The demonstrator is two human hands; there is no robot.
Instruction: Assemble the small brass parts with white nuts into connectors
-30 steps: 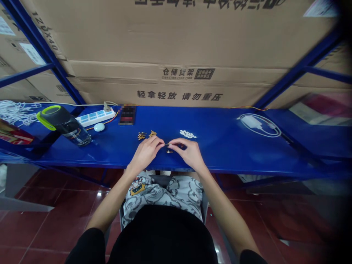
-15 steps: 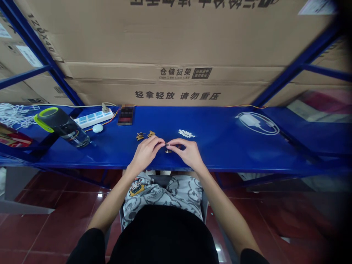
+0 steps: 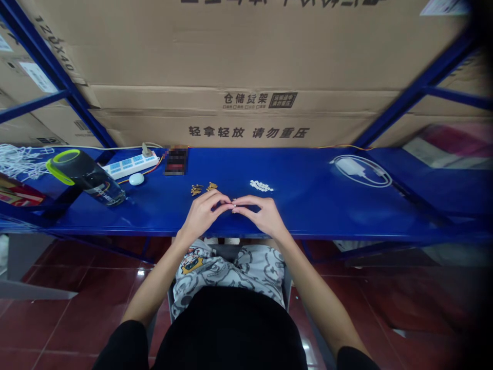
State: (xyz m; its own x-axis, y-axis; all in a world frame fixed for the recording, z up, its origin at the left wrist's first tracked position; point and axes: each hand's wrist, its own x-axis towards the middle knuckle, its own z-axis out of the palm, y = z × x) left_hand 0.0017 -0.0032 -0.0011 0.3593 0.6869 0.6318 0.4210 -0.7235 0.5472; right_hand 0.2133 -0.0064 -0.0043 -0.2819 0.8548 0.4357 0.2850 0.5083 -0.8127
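Note:
My left hand [image 3: 208,209] is closed in a pinch, thumb against forefinger, above the front half of the blue table. Facing it, my right hand [image 3: 261,211] pinches too, and the fingertips of both meet. Between them is a tiny part with a pale spot, mostly hidden by the fingers. Just beyond my left hand lie a small pile of brass-coloured screws [image 3: 196,190] and a second cluster of short brass-coloured pieces [image 3: 211,186]. Past my right fingers sits a group of small white pieces [image 3: 261,185], too small to name.
On the left stand a dark bottle [image 3: 87,177] with a green loop, a white power strip [image 3: 131,164] and a pale round object [image 3: 136,179]. A dark blurred item [image 3: 175,160] lies at the back. A white charger with cable [image 3: 352,167] lies right. Large cardboard boxes [image 3: 239,61] stand behind the table [image 3: 308,205].
Both hands stay nearly in place, with the fingertips drawn slightly closer together. A small piece seen on the table below the fingers earlier is now mostly covered by my right hand.

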